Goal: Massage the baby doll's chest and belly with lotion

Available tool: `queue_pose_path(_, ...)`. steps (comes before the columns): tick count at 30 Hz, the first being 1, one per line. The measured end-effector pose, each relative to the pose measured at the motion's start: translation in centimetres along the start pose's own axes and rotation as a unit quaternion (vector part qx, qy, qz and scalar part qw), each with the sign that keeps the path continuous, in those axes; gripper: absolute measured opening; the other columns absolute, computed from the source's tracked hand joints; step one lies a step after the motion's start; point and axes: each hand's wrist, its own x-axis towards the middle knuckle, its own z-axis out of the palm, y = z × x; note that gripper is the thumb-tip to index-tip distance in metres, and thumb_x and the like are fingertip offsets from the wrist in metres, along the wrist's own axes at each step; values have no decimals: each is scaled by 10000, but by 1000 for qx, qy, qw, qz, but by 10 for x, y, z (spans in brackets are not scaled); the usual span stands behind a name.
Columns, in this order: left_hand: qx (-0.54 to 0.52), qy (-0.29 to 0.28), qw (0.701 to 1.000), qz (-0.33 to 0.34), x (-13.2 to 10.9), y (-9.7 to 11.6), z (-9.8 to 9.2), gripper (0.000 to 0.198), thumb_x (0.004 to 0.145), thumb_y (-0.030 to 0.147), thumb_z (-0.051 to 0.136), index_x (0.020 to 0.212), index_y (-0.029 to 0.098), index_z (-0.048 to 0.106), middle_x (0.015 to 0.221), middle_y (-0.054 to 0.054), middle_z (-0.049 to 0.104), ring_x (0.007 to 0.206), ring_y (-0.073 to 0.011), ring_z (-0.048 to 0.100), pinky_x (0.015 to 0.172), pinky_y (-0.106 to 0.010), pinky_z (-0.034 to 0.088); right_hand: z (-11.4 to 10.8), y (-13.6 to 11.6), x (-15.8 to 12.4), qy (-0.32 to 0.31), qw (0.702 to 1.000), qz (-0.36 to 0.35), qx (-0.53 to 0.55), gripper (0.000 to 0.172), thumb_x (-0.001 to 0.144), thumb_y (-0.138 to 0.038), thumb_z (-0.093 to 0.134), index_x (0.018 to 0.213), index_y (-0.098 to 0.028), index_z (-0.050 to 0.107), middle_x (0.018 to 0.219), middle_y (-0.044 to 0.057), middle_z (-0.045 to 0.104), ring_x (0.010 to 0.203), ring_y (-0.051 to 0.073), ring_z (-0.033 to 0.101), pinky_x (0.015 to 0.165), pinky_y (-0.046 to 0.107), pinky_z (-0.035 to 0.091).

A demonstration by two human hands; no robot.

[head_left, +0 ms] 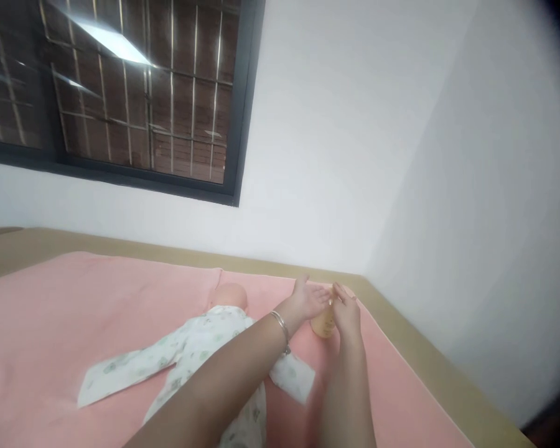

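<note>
From the head camera, the doll (200,348) lies face up in a white printed suit on the pink sheet (74,311) of the bed (401,330), and just right of its head stands a small amber bottle (323,326). The right hand (346,313) is on that bottle, grip closed over its top. The left hand (308,300) (silver bracelet (280,326) on the wrist) reaches across the doll's arm, palm spread wide and turned up beside the bottle's top, and a dark barred window (121,93) sits high above the doll.
</note>
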Motion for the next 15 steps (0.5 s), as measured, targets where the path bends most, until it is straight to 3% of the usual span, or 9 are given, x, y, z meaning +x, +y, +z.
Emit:
queue_pose_path(4, 12, 23, 1000, -5, -28, 1, 4, 824, 877, 463, 423, 1460, -65, 176, 1502, -272, 275, 1365, -271, 375, 947, -295, 494, -6, -24, -5, 7, 1000, -6, 7, 574, 784, -279, 424, 1313, -107, 566, 1397, 133, 503, 1346, 269, 402, 1139, 432, 257)
queue_pose_path(6, 13, 25, 999, -14, -59, 3, 0, 801, 891, 459, 394, 1448, -79, 191, 1495, -286, 277, 1365, -287, 373, 968, -316, 479, -10, -47, -10, 36, 999, -14, 18, 599, 801, -314, 436, 1353, -98, 524, 1428, 146, 464, 1349, 285, 393, 1125, 434, 284)
queue_pose_path(8, -2, -13, 999, -39, -100, 9, -9, 745, 900, 451, 382, 1430, -58, 261, 1457, -279, 355, 1345, -298, 406, 1005, -356, 452, -11, -80, -22, 52, 997, -31, 45, 601, 825, -333, 434, 1371, -91, 503, 1441, 135, 450, 1353, 279, 389, 1137, 428, 268)
queue_pose_path(10, -1, -22, 999, -35, -147, 21, -18, 709, 903, 470, 375, 1409, -25, 328, 1414, -251, 436, 1329, -318, 426, 1037, -404, 423, -6, -121, -43, -9, 993, -64, 101, 575, 864, -377, 432, 1363, -104, 516, 1413, 112, 489, 1343, 257, 408, 1144, 409, 269)
queue_pose_path(12, -9, -10, 1000, 7, -192, 35, -26, 686, 911, 489, 375, 1393, 1, 364, 1381, -238, 482, 1301, -313, 465, 1048, -418, 414, 5, -164, -75, -114, 977, -104, 143, 558, 908, -440, 430, 1378, -147, 505, 1435, 87, 466, 1350, 242, 400, 1146, 402, 278)
queue_pose_path(15, 21, 17, 991, 130, -238, 50, -33, 579, 935, 437, 372, 1354, 44, 448, 1331, -223, 542, 1262, -295, 516, 1051, -440, 415, 27, -217, -134, -231, 940, -213, 133, 525, 972, -436, 367, 1459, -242, 382, 1521, 34, 333, 1407, 236, 293, 1152, 439, 272)
